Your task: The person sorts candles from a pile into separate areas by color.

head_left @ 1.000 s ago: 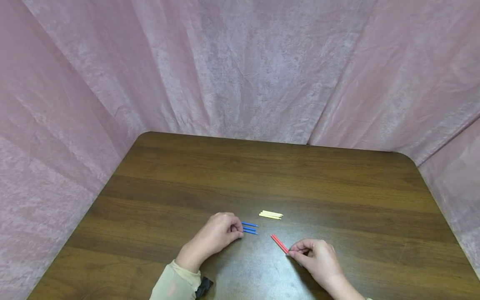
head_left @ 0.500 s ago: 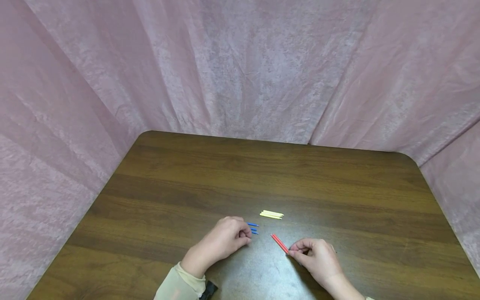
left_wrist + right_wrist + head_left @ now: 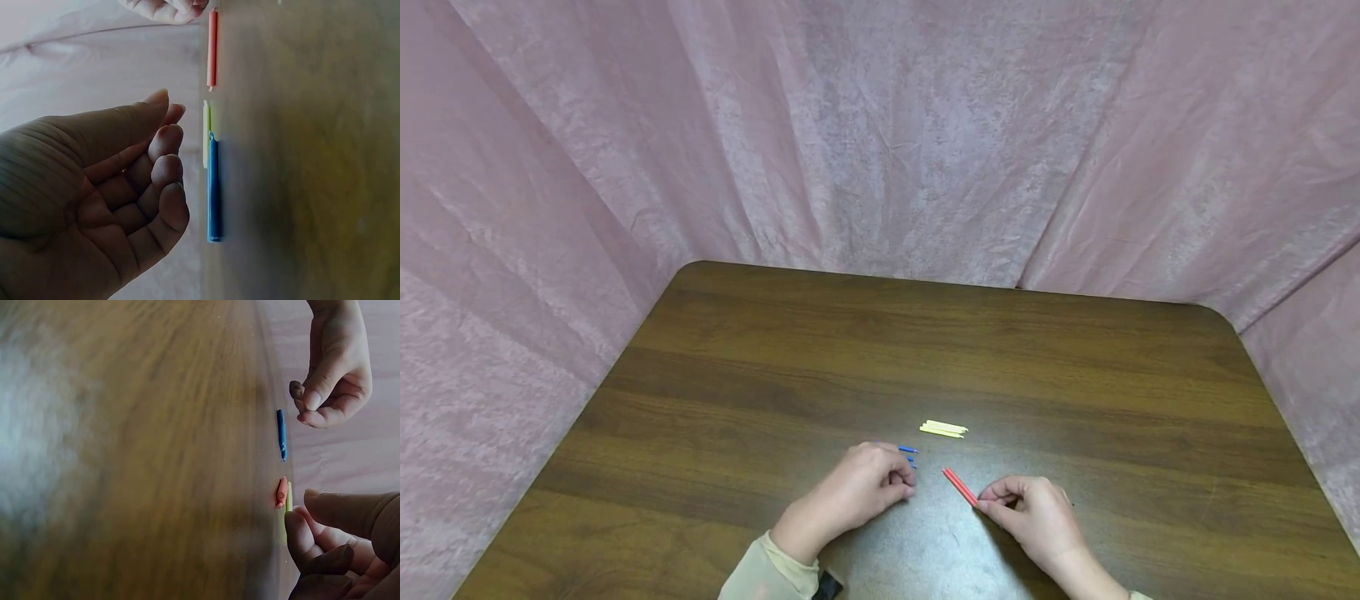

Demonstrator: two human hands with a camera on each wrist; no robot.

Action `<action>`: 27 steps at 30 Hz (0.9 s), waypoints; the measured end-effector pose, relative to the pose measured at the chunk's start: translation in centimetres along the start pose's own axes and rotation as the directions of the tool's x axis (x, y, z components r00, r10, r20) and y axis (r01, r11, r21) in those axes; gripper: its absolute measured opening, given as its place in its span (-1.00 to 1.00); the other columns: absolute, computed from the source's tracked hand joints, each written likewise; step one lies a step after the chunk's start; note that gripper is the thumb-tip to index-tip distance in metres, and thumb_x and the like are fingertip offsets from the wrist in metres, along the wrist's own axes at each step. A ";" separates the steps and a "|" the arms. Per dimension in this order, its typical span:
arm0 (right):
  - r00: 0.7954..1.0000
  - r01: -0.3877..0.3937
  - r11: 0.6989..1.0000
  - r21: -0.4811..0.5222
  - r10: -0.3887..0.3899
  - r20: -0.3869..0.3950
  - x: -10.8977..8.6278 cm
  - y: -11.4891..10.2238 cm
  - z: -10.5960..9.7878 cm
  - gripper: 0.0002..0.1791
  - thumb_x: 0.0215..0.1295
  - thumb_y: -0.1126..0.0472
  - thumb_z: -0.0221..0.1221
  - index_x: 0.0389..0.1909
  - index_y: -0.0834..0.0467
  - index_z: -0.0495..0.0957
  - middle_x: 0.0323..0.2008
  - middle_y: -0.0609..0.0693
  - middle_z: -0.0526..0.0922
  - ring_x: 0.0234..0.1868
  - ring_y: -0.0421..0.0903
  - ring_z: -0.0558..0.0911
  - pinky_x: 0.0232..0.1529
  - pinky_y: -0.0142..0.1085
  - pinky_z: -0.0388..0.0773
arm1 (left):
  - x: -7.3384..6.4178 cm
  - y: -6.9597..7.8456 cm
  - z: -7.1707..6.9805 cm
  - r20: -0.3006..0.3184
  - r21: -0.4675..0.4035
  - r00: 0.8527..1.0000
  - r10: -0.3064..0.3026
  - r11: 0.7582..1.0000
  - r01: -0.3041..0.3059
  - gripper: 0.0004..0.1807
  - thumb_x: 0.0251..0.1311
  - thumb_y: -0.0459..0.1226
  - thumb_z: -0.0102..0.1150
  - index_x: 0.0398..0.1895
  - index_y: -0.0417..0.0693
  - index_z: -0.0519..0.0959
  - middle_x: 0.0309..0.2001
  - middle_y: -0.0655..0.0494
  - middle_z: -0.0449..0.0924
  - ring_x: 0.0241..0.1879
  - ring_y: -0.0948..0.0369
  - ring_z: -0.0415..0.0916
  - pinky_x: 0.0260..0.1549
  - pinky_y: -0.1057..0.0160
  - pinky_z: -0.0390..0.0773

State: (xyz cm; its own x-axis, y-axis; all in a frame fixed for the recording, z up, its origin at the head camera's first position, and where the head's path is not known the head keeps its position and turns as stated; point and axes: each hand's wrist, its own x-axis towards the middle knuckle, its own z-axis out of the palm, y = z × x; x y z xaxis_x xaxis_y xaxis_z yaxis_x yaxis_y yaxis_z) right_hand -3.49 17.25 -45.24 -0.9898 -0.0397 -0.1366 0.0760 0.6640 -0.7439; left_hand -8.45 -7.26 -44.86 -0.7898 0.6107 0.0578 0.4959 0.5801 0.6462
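Three blue candles [image 3: 908, 451] lie on the table, partly hidden behind my left hand [image 3: 861, 492] in the head view. That hand hovers just above them, fingers loosely curled around nothing; the left wrist view shows a blue candle [image 3: 214, 190] below the fingertips. Side by side and slanted, red candles [image 3: 959, 487] lie to the right. My right hand [image 3: 1037, 517] is at their near end, thumb and fingers bent. In the right wrist view, a gap shows between its thumb and fingers, beside the red candles [image 3: 282, 492]. Yellow candles [image 3: 943, 429] lie together farther back.
The brown wooden table [image 3: 760, 358] has rounded far corners. Pink velvety curtains [image 3: 880, 142] hang behind it and at both sides. A black object [image 3: 828, 586] shows under my left sleeve [image 3: 771, 571].
My left hand has moved right and slightly nearer, covering more of the blue candles. My right hand and the red candles have stayed nearly still.
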 end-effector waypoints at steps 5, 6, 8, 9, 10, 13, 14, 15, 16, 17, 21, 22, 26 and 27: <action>1.000 -0.001 1.000 -0.003 0.001 0.000 0.0 0.0 0.0 -0.89 0.02 0.21 0.43 -0.53 -0.03 0.69 -0.59 -0.27 0.61 -0.67 -0.34 0.34 -0.56 -0.40 0.29 | 0.1 0.2 0.3 0.013 0.010 1.000 0.008 1.000 -0.008 -0.94 0.04 -0.33 0.39 -0.47 -0.02 0.67 -0.53 0.36 0.48 -0.50 0.52 0.35 -0.39 0.50 0.40; 1.000 0.000 1.000 -0.003 0.000 0.000 0.0 0.0 0.0 -0.90 0.02 0.21 0.44 -0.53 -0.03 0.69 -0.59 -0.27 0.62 -0.67 -0.34 0.34 -0.56 -0.40 0.29 | 0.1 0.2 0.3 0.015 0.013 1.000 0.009 1.000 -0.009 -0.94 0.05 -0.33 0.39 -0.47 -0.01 0.67 -0.53 0.36 0.48 -0.50 0.52 0.35 -0.38 0.49 0.40; 1.000 0.004 1.000 -0.003 -0.004 -0.002 0.0 0.0 0.0 -0.89 0.02 0.21 0.44 -0.53 -0.03 0.69 -0.58 -0.27 0.62 -0.66 -0.35 0.35 -0.55 -0.40 0.30 | 0.1 0.3 0.4 0.019 0.021 1.000 0.013 1.000 -0.013 -0.94 0.05 -0.32 0.39 -0.47 -0.01 0.67 -0.54 0.37 0.48 -0.50 0.52 0.35 -0.38 0.49 0.40; 1.000 0.006 1.000 -0.003 -0.006 -0.003 0.0 0.0 0.0 -0.89 0.02 0.21 0.43 -0.54 -0.03 0.69 -0.58 -0.27 0.62 -0.66 -0.35 0.35 -0.55 -0.40 0.31 | 0.2 0.4 0.4 0.020 0.024 1.000 0.015 1.000 -0.015 -0.94 0.05 -0.32 0.39 -0.47 0.00 0.67 -0.54 0.37 0.48 -0.50 0.52 0.35 -0.37 0.49 0.40; 1.000 0.007 1.000 -0.003 -0.007 -0.003 0.0 0.0 0.1 -0.89 0.02 0.21 0.43 -0.54 -0.03 0.69 -0.59 -0.27 0.62 -0.66 -0.35 0.36 -0.55 -0.41 0.31 | 0.2 0.4 0.5 0.020 0.026 1.000 0.015 1.000 -0.016 -0.94 0.05 -0.32 0.39 -0.47 0.00 0.67 -0.55 0.37 0.49 -0.50 0.52 0.35 -0.37 0.49 0.40; 1.000 0.012 1.000 -0.005 -0.012 -0.005 0.0 0.0 0.1 -0.88 0.01 0.22 0.44 -0.55 -0.03 0.68 -0.59 -0.27 0.61 -0.65 -0.35 0.37 -0.54 -0.41 0.32 | 0.2 0.5 0.6 0.023 0.024 1.000 0.021 0.999 -0.021 -0.94 0.06 -0.32 0.39 -0.46 -0.01 0.67 -0.55 0.36 0.50 -0.50 0.52 0.35 -0.36 0.49 0.40; 1.000 0.013 1.000 -0.006 -0.013 -0.007 0.0 0.0 0.1 -0.88 0.01 0.22 0.44 -0.55 -0.03 0.68 -0.59 -0.27 0.61 -0.64 -0.35 0.37 -0.54 -0.41 0.32 | 0.2 0.5 0.7 0.024 0.022 0.999 0.022 0.999 -0.023 -0.95 0.06 -0.32 0.39 -0.46 -0.01 0.67 -0.56 0.36 0.51 -0.50 0.53 0.35 -0.37 0.50 0.39; 1.000 0.015 1.000 -0.008 -0.015 -0.009 0.1 0.0 0.2 -0.88 0.01 0.22 0.44 -0.55 -0.03 0.68 -0.60 -0.27 0.61 -0.64 -0.35 0.37 -0.54 -0.41 0.32 | 0.3 0.5 0.7 0.026 0.019 0.999 0.023 1.000 -0.024 -0.95 0.06 -0.32 0.38 -0.46 -0.01 0.68 -0.56 0.36 0.51 -0.50 0.53 0.35 -0.37 0.50 0.39; 1.000 0.016 1.000 -0.010 -0.017 -0.012 0.1 0.0 0.2 -0.88 0.01 0.22 0.44 -0.56 -0.03 0.68 -0.60 -0.27 0.61 -0.64 -0.35 0.38 -0.54 -0.41 0.32 | 0.3 0.5 0.7 0.027 0.017 0.999 0.024 1.000 -0.024 -0.95 0.06 -0.32 0.38 -0.46 -0.01 0.68 -0.56 0.36 0.52 -0.51 0.54 0.35 -0.37 0.50 0.39; 1.000 0.017 1.000 -0.013 -0.017 -0.014 0.1 0.0 0.2 -0.88 0.01 0.22 0.44 -0.56 -0.03 0.68 -0.60 -0.27 0.61 -0.64 -0.35 0.38 -0.54 -0.40 0.32 | 0.3 0.5 0.7 0.028 0.016 0.999 0.025 1.000 -0.026 -0.95 0.06 -0.32 0.38 -0.46 -0.01 0.68 -0.57 0.36 0.52 -0.51 0.54 0.34 -0.38 0.51 0.39; 1.000 0.013 1.000 -0.022 -0.014 -0.020 0.1 0.0 0.2 -0.87 0.00 0.22 0.44 -0.57 -0.04 0.68 -0.60 -0.28 0.61 -0.64 -0.35 0.39 -0.54 -0.40 0.33 | 0.3 0.6 0.8 0.021 0.020 0.999 0.035 0.999 -0.036 -0.94 0.05 -0.33 0.39 -0.47 -0.01 0.68 -0.57 0.36 0.52 -0.51 0.54 0.34 -0.37 0.51 0.38; 1.000 0.010 1.000 -0.023 -0.011 -0.021 0.1 0.0 0.2 -0.86 0.00 0.22 0.45 -0.57 -0.05 0.68 -0.60 -0.29 0.61 -0.64 -0.35 0.39 -0.54 -0.40 0.32 | 0.3 0.6 0.8 0.019 0.023 0.999 0.038 0.999 -0.038 -0.94 0.05 -0.33 0.39 -0.47 0.00 0.68 -0.57 0.36 0.52 -0.51 0.54 0.34 -0.37 0.50 0.38; 1.000 -0.002 1.000 -0.025 0.002 -0.019 0.2 -0.1 0.2 -0.85 -0.01 0.23 0.45 -0.58 -0.06 0.67 -0.61 -0.29 0.61 -0.63 -0.35 0.39 -0.52 -0.40 0.32 | 0.3 0.6 0.8 0.019 0.028 0.999 0.042 0.999 -0.043 -0.95 0.05 -0.33 0.39 -0.47 0.00 0.68 -0.57 0.36 0.53 -0.51 0.55 0.35 -0.36 0.50 0.39; 1.000 -0.005 1.000 -0.025 0.004 -0.018 0.2 -0.1 0.2 -0.85 -0.01 0.23 0.45 -0.58 -0.06 0.67 -0.61 -0.29 0.61 -0.63 -0.35 0.39 -0.52 -0.40 0.32 | 0.3 0.6 0.8 0.022 0.027 0.999 0.040 0.999 -0.041 -0.95 0.05 -0.33 0.38 -0.46 0.00 0.68 -0.57 0.36 0.54 -0.51 0.55 0.35 -0.36 0.50 0.39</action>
State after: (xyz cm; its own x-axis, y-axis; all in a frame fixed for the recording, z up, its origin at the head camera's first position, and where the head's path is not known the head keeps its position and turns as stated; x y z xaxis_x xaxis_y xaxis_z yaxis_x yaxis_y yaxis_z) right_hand -3.72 17.02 -45.37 -0.9915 -0.0237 -0.1283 0.0777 0.6824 -0.7268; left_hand -8.13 -6.27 -45.08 -0.7611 0.6451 0.0675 0.5374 0.5688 0.6226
